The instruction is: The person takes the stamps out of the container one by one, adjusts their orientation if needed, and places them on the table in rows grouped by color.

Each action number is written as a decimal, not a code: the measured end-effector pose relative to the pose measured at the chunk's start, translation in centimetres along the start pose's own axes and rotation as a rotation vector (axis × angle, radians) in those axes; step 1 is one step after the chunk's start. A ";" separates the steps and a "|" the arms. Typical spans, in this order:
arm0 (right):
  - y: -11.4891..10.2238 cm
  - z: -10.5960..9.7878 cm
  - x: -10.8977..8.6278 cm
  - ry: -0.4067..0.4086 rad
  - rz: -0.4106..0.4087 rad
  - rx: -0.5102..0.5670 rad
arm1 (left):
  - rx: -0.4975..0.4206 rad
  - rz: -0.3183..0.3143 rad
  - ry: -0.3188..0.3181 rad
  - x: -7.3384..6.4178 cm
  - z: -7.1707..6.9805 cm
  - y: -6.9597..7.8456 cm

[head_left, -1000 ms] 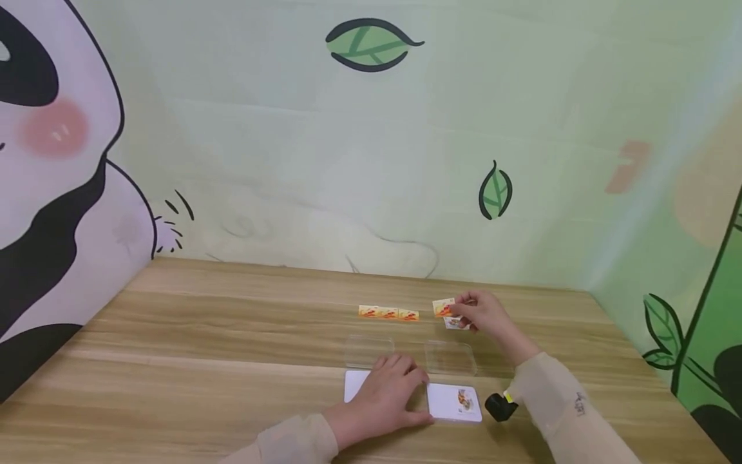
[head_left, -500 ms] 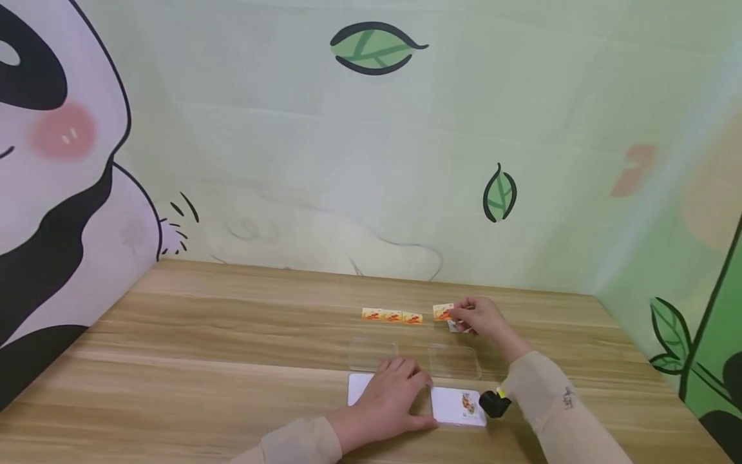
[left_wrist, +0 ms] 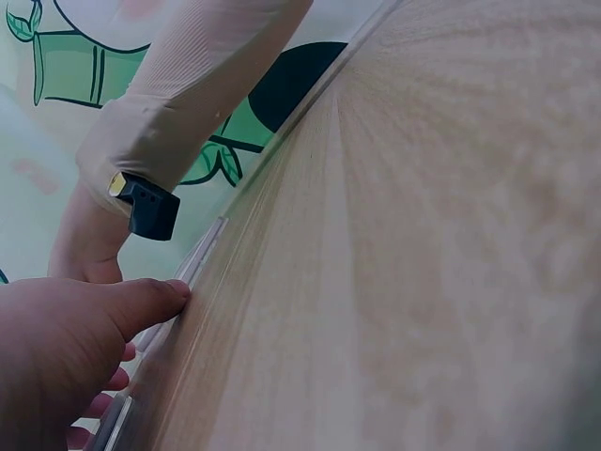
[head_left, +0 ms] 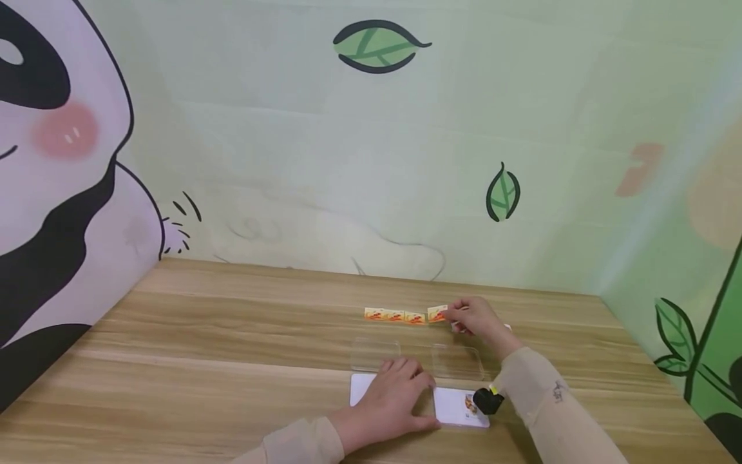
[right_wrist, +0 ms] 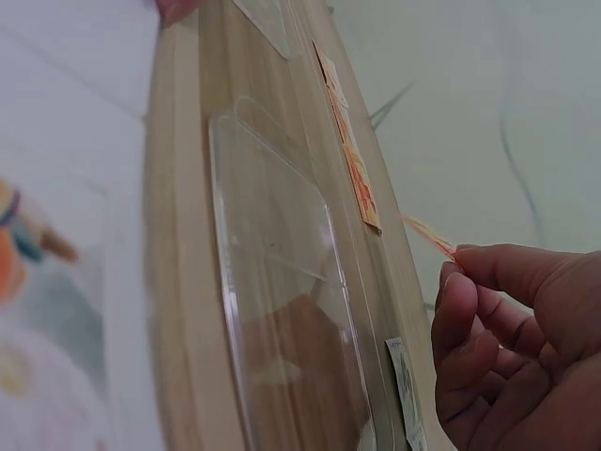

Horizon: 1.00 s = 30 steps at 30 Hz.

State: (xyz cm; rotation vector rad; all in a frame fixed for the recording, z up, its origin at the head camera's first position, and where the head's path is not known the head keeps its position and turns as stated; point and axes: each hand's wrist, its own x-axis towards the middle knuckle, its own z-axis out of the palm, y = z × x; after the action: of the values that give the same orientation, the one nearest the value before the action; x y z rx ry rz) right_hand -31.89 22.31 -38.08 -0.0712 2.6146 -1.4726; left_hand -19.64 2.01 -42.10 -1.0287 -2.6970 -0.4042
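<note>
Between thumb and index finger my right hand (head_left: 476,320) pinches a small orange-and-yellow picture card (head_left: 437,314), raised off the table in the right wrist view. It is held just right of a row of three similar picture cards (head_left: 395,316). Below that hand lies another picture card (right_wrist: 406,395), mostly covered in the head view. My left hand (head_left: 391,401) rests over two white, flat, rounded rectangles, covering much of the left one (head_left: 359,388). Its thumb touches the edge of the right one (head_left: 449,406), which carries a small picture.
Two clear plastic covers (head_left: 458,362) lie on the wooden table (head_left: 232,335) between the white rectangles and the card row. A black wrist camera (head_left: 488,401) sits on the right sleeve. A wall with painted leaves (head_left: 377,46) and a panda borders the table.
My right hand has moved slightly left with the pinched card, bringing it closer to the row of three. My left hand stays on the white rectangles.
</note>
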 end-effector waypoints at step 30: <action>0.0 0.9 0.4 0.026 0.023 -0.078 | 0.008 0.001 -0.002 -0.1 -0.2 0.0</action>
State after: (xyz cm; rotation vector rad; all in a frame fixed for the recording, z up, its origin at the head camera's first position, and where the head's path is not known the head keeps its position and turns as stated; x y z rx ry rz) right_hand -32.19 21.54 -38.57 -0.0309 2.6836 -1.3731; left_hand -19.55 1.92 -41.90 -1.0292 -2.6969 -0.3925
